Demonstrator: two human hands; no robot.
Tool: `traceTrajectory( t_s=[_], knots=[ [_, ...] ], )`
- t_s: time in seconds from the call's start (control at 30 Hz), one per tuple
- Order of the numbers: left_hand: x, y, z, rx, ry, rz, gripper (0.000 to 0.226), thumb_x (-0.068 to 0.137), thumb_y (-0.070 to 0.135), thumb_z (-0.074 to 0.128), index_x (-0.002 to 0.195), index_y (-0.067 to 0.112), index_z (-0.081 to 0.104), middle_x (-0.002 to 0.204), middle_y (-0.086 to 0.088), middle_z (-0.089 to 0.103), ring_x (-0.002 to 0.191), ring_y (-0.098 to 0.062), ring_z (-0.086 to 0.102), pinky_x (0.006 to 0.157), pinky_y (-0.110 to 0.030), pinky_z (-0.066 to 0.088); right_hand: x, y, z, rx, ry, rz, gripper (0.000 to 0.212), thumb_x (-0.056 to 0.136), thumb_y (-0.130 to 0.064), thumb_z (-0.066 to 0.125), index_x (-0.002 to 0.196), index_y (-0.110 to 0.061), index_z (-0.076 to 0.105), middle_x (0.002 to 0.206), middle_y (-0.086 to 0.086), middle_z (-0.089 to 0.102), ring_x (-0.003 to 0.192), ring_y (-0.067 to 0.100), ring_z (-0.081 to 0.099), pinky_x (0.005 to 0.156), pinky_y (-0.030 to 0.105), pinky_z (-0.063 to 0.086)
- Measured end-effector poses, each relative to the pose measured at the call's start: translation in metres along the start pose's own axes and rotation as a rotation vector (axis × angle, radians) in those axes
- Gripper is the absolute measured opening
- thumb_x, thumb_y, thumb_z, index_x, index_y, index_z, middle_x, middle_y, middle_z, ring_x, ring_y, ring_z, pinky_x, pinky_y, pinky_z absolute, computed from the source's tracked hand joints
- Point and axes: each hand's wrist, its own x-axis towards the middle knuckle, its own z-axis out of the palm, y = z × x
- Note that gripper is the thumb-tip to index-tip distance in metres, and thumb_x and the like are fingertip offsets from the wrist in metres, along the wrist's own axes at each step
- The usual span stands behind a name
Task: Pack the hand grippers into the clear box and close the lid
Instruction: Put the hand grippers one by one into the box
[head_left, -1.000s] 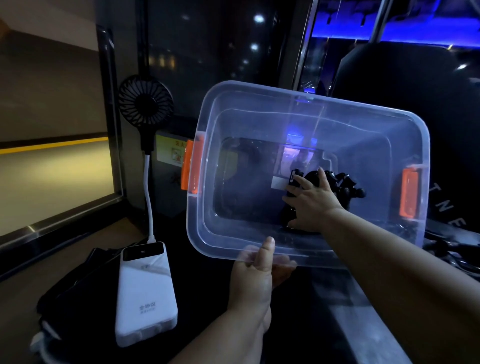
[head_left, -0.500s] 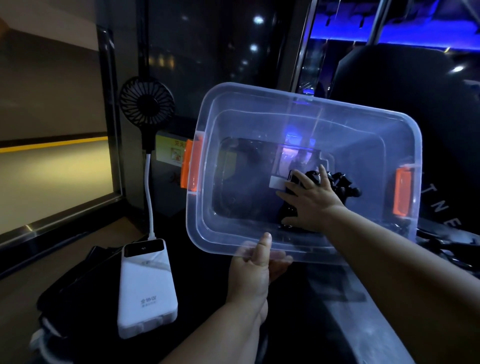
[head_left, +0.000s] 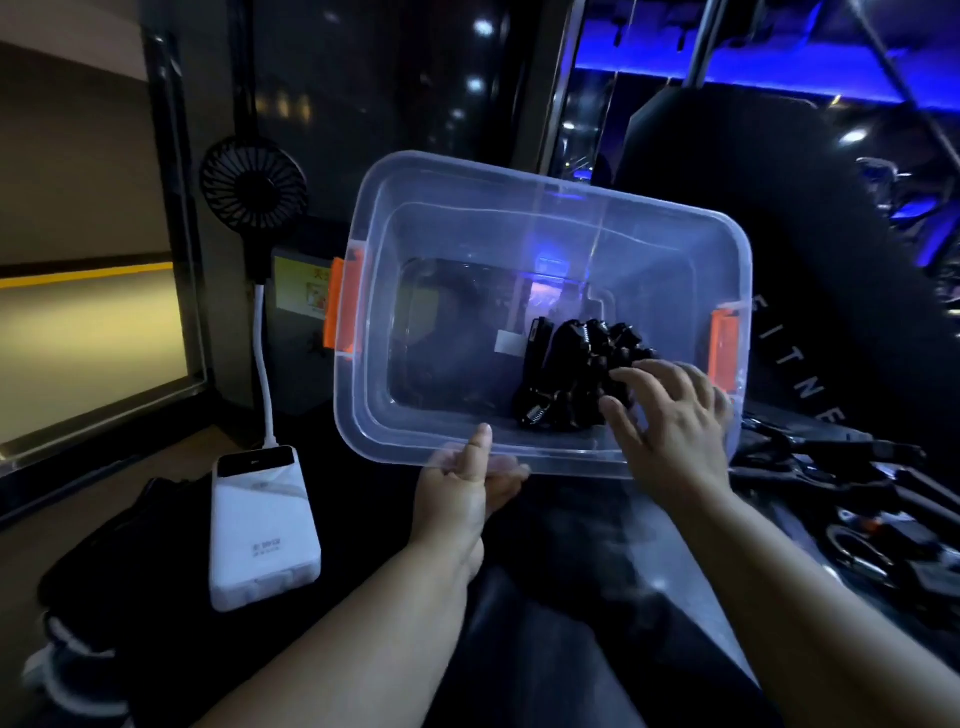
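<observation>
The clear box (head_left: 545, 208) with orange latches is tilted up so its open mouth faces me. My left hand (head_left: 465, 491) grips its near rim, thumb inside the lip. A bunch of black hand grippers (head_left: 569, 374) with metal springs lies in the box's right half. My right hand (head_left: 670, 415) hovers at the box's near right corner with fingers spread and relaxed, just right of the grippers and holding nothing. More black hand grippers (head_left: 857, 499) lie on the dark surface at the far right. No lid is visible.
A white power bank (head_left: 260, 530) lies at the left on a dark bag, its cable running up to a small black fan (head_left: 253, 189). A black padded bench back with white lettering (head_left: 810, 291) stands behind the box. The room is dim.
My right hand has let go of the black grippers and pulled back to the right, out toward the box's near right corner. The grippers stay inside. My left hand still holds the rim.
</observation>
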Motion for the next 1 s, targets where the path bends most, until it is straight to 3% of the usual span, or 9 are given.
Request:
traceTrajectory(
  t_s=[0.2,0.3,0.4,0.57,0.73,0.87,1.0],
  knots=[
    [-0.002,-0.002,0.002,0.025,-0.010,0.020,0.022,0.094,0.028,0.058,0.083,0.010,0.051,0.058,-0.004,0.068,0.054,-0.017,0.069,0.062,-0.030,0.058,-0.045,0.036,-0.028,0.109,0.036,0.283,0.053,0.086,-0.056,0.032,0.118,-0.023,0.059,0.123,0.002,0.056,0.120,0.026,0.044,0.099,0.045,0.028],
    [0.000,-0.002,0.000,0.028,-0.007,0.030,0.021,0.094,0.029,0.058,0.084,0.012,0.051,0.058,-0.002,0.068,0.055,-0.017,0.069,0.063,-0.030,0.057,-0.053,0.056,-0.037,0.027,-0.054,0.399,0.059,0.083,-0.058,0.029,0.120,-0.023,0.058,0.124,0.004,0.057,0.121,0.028,0.045,0.098,0.045,0.030],
    [-0.001,-0.004,0.001,0.041,-0.011,0.033,0.021,0.094,0.031,0.058,0.086,0.012,0.052,0.058,-0.001,0.069,0.056,-0.017,0.070,0.063,-0.029,0.058,-0.067,0.075,-0.049,-0.046,-0.109,0.460,0.048,0.085,-0.049,0.035,0.120,-0.024,0.057,0.125,0.005,0.056,0.123,0.029,0.043,0.100,0.044,0.027],
    [0.000,-0.005,0.000,0.040,-0.007,0.036,0.020,0.093,0.032,0.059,0.090,0.013,0.051,0.060,-0.002,0.069,0.057,-0.017,0.070,0.062,-0.028,0.059,-0.084,0.087,-0.052,-0.193,-0.300,0.648,0.043,0.095,-0.041,0.043,0.134,-0.023,0.044,0.141,0.006,0.043,0.136,0.027,0.028,0.114,0.048,0.009],
    [-0.002,-0.006,0.000,0.055,-0.008,0.038,0.019,0.093,0.031,0.059,0.091,0.014,0.053,0.072,-0.008,0.067,0.059,-0.017,0.070,0.070,-0.034,0.056,-0.086,0.085,-0.052,-0.280,-0.424,0.652,0.049,0.095,-0.043,0.041,0.139,-0.023,0.037,0.149,0.007,0.034,0.142,0.027,0.018,0.116,0.051,0.000],
    [-0.002,-0.006,-0.001,0.062,-0.015,0.043,0.019,0.093,0.031,0.060,0.092,0.014,0.052,0.079,-0.011,0.067,0.062,-0.018,0.071,0.070,-0.034,0.056,-0.087,0.087,-0.054,-0.288,-0.528,0.652,0.054,0.096,-0.042,0.039,0.144,-0.020,0.031,0.155,0.008,0.025,0.146,0.028,0.010,0.118,0.051,0.002],
    [-0.001,-0.006,-0.001,0.067,-0.019,0.045,0.019,0.093,0.032,0.059,0.091,0.014,0.052,0.078,-0.010,0.066,0.061,-0.017,0.071,0.070,-0.034,0.055,-0.082,0.090,-0.048,-0.268,-0.515,0.604,0.057,0.096,-0.038,0.042,0.147,-0.017,0.028,0.157,0.007,0.022,0.147,0.026,0.009,0.119,0.047,0.005]
  ],
)
